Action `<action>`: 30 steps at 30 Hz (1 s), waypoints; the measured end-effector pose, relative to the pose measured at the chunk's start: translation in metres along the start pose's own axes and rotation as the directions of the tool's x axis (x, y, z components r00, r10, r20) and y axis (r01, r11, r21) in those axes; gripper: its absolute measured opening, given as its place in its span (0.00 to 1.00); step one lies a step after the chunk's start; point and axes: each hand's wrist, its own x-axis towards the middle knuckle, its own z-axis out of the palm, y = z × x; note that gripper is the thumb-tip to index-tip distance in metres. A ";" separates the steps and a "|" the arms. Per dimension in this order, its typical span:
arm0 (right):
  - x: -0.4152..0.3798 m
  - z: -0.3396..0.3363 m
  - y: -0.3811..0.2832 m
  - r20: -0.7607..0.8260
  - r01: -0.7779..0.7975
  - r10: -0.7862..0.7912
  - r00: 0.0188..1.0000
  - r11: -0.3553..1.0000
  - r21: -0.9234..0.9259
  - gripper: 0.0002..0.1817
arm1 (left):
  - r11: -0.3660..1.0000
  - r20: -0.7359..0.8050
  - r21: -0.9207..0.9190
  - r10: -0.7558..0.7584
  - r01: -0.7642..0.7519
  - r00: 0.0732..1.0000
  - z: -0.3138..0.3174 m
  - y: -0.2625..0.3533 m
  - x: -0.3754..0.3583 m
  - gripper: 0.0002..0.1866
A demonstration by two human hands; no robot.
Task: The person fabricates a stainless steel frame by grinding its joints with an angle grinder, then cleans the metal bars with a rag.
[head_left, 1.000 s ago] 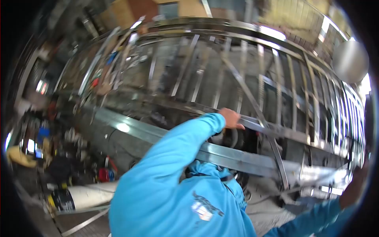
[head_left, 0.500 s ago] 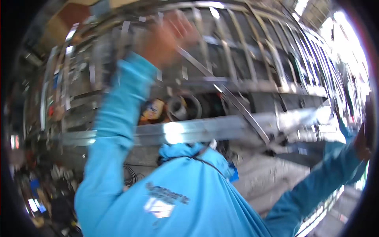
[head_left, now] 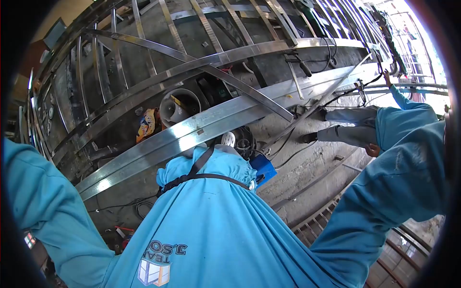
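Observation:
Both of my arms are raised in blue sleeves. My left sleeve (head_left: 43,206) bends up at the left edge, and that hand lies outside the picture. On the other side my right sleeve (head_left: 384,187) reaches up to the right edge, where the hand is cut off too. In front of my body lies a wide shiny metal beam (head_left: 216,122). Beyond it stands a welded metal frame (head_left: 211,60) with many crossbars. A loose flat metal bar (head_left: 247,91) rests slantwise across the frame and the beam.
Under the frame are a grey bucket (head_left: 180,108) and a yellow-orange packet (head_left: 148,125). Another person (head_left: 403,125) in blue stands at the right, one hand raised near cables. A blue object (head_left: 264,170), coiled cable (head_left: 141,206) and a metal grating (head_left: 317,221) lie low down.
My left hand, blurred over the frame before, has moved out of view to the left. My right hand has left the picture at the right edge. The view has turned and sharpened.

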 end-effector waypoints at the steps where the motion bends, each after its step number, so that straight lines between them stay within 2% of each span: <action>1: 0.001 0.000 0.000 0.000 0.001 -0.001 1.000 1.000 0.008 0.15 | 1.000 0.004 0.000 0.006 -0.006 1.000 0.002 0.002 0.001 0.12; 9: 0.004 -0.002 0.000 -0.013 0.033 -0.032 0.999 0.995 0.094 0.13 | 0.998 -0.037 -0.003 0.057 -0.057 0.998 -0.017 0.028 -0.016 0.12; 17: -0.006 0.000 0.008 0.027 0.031 -0.041 0.999 0.950 0.310 0.10 | 0.985 -0.241 -0.116 0.100 -0.131 0.965 -0.076 0.057 -0.063 0.12; 20: -0.039 0.040 0.020 0.183 -0.121 0.053 0.982 0.915 0.385 0.10 | 0.960 -0.323 -0.218 0.100 -0.177 0.941 -0.106 0.058 -0.093 0.12; 23: -0.112 0.128 0.036 0.486 -0.326 0.153 0.860 0.898 0.294 0.09 | 0.903 -0.346 -0.391 0.037 -0.180 0.937 -0.122 0.046 -0.133 0.11; 24: -0.146 0.158 0.039 0.582 -0.338 0.143 0.800 0.910 0.242 0.09 | 0.874 -0.319 -0.463 -0.012 -0.145 0.948 -0.119 0.037 -0.147 0.11; 25: -0.168 0.180 0.012 0.590 -0.234 0.140 0.795 0.968 0.086 0.10 | 0.835 -0.260 -0.546 -0.088 -0.071 0.962 -0.110 0.026 -0.164 0.11; 27: -0.226 0.234 0.017 0.668 -0.003 -0.050 0.743 0.997 0.078 0.12 | 0.735 -0.053 -0.643 -0.323 0.215 0.945 -0.076 -0.003 -0.203 0.11; 28: -0.242 0.259 0.000 0.725 0.080 -0.085 0.683 0.996 0.041 0.16 | 0.650 0.108 -0.578 -0.539 0.494 0.836 -0.060 -0.008 -0.221 0.14; 30: -0.267 0.318 -0.031 0.761 0.171 -0.195 0.619 0.979 0.112 0.19 | 0.472 0.278 -0.460 -0.728 0.752 0.627 -0.018 -0.055 -0.291 0.07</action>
